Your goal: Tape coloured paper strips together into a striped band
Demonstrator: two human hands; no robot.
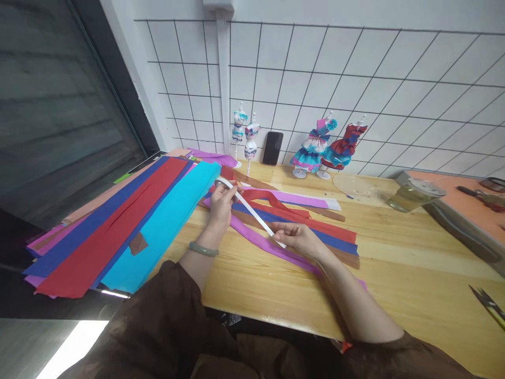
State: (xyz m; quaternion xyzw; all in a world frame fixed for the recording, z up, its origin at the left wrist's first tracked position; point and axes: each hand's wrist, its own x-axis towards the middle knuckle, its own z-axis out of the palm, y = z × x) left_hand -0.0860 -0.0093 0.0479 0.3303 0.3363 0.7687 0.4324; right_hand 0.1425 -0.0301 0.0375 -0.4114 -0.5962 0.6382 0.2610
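Note:
A roll of white tape is gripped in my left hand, with a length of it drawn out to the right. My right hand pinches the free end of this strip, which is pulled straight between the two hands. Below the strip lie long crepe paper strips, among them a purple one, a blue one and a red one. Both hands are raised a little over the wooden table.
Wide stacked paper sheets, red and turquoise, overhang the table's left edge. Small dressed mannequins and a phone stand along the tiled wall. At right are a plastic cup, an orange-topped box and scissors.

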